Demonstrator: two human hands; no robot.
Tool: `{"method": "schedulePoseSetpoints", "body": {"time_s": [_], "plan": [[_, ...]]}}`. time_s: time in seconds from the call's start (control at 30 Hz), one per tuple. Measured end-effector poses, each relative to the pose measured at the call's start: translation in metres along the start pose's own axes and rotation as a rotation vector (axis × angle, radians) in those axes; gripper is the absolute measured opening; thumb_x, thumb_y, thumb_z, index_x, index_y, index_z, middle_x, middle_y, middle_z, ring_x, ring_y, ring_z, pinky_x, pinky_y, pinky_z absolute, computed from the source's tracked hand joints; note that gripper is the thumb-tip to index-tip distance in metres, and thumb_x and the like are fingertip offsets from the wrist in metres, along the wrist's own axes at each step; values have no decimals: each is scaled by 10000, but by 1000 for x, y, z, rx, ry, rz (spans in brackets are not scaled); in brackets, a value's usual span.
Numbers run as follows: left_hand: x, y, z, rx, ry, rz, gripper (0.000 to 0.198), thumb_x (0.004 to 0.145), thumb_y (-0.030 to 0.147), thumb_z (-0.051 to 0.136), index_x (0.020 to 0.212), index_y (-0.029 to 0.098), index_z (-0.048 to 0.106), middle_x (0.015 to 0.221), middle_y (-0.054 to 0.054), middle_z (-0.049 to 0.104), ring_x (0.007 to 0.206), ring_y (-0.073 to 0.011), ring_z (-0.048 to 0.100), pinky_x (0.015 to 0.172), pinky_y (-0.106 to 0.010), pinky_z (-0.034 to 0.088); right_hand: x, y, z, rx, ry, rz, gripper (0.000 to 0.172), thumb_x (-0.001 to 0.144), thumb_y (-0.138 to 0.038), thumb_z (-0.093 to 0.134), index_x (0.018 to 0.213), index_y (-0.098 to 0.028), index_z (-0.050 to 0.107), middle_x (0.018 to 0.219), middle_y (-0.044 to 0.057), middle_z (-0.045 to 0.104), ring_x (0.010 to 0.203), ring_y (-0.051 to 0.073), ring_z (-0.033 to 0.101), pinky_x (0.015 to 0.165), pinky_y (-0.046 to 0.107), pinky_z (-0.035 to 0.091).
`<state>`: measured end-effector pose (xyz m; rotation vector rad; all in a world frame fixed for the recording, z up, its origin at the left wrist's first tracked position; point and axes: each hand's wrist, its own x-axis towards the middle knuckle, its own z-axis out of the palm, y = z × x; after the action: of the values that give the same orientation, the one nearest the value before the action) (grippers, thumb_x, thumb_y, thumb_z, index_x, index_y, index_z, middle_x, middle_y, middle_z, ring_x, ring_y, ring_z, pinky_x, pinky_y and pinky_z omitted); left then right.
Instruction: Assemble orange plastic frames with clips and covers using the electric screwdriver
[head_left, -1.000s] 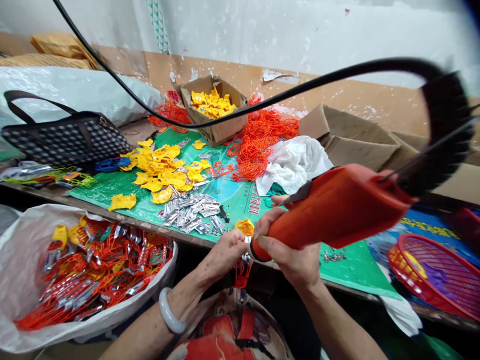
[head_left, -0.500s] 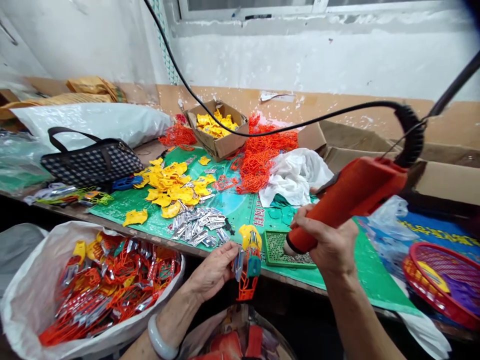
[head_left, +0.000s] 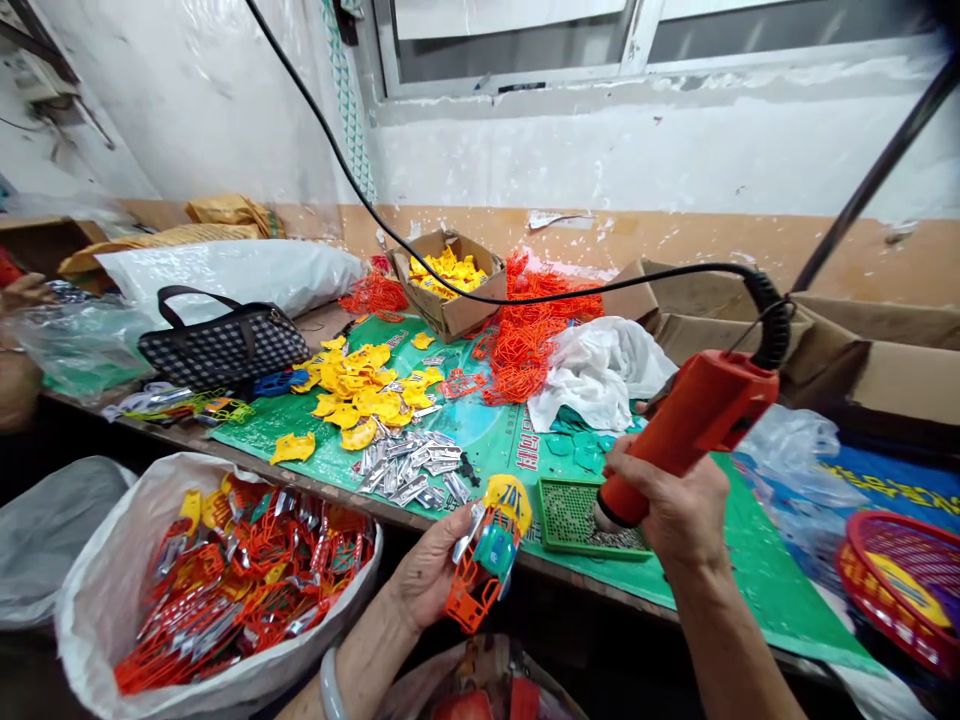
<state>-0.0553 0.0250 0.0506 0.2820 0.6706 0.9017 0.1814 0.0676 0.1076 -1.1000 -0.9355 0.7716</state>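
At the near edge of the bench (head_left: 360,495), the left hand (head_left: 427,575) is closed around a small toy (head_left: 484,555): an orange lattice frame at the bottom, a teal piece in the middle, a yellow cap with a silver strip at the top. Fingers wrap the toy from the left and below, so its right side is bare. Its long axis runs tilted, from the frame low and left to the cap high and right, and the cap end points toward the right hand.

The right hand (head_left: 675,505) is shut tight around the lower barrel of an orange driver (head_left: 690,425), a powered tool hanging from a black cord (head_left: 525,295). The driver slants down and left, and its tip sits over, perhaps touching, a green tray (head_left: 577,515) with a dotted grid that seems to hold tiny screws; contact cannot be judged. The tray lies flat on the green mat (head_left: 495,440), just right of the toy and between the two hands.

So the toy lies to the left of the driver tip and slightly lower, near but apart, with the cap the closest part. Only the left hand holds it.

Farther back lie yellow caps (head_left: 360,385), silver strips (head_left: 412,465), orange frames (head_left: 532,335) and a white cloth (head_left: 600,370). Low on the left, a white bag (head_left: 97,560) holds many assembled pieces.
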Motion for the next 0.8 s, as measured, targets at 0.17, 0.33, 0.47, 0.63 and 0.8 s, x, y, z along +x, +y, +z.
{"method": "schedulePoseSetpoints", "body": {"time_s": [0.17,0.33,0.47,0.63,0.8], "plan": [[-4,-3,-12,5,-53,81,409,622,128,729,1030,118,695,919,-88,772,740,-198,718,684,-281,556,1,2,-1,-23,26,1,298,530,-295,865,705,-156,668,653,4,649,555,159,560,535,306,461],[-9,-7,-18,-7,-68,116,472,559,62,663,1027,116,703,909,-93,775,743,-190,714,672,-256,535,0,4,-1,-45,31,22,277,528,-284,860,684,-151,674,648,6,644,564,161,565,534,304,466],[-10,-8,-19,-47,-52,127,384,611,65,684,993,102,704,843,-75,770,723,-165,706,688,-238,529,2,3,1,-71,51,-11,285,518,-276,858,687,-152,665,665,8,648,561,161,571,533,306,472],[-8,-11,-21,-150,-6,112,198,762,176,698,944,98,697,788,-75,767,704,-183,713,717,-275,538,12,0,-3,-96,97,0,448,475,-330,883,830,-192,648,746,-2,660,580,183,595,560,346,502],[-8,-10,-24,-235,9,92,169,820,254,676,871,94,697,754,-84,766,669,-188,709,709,-280,533,44,-2,-10,-246,111,0,475,486,-255,908,896,-259,669,842,29,679,667,204,597,635,386,478]]}}
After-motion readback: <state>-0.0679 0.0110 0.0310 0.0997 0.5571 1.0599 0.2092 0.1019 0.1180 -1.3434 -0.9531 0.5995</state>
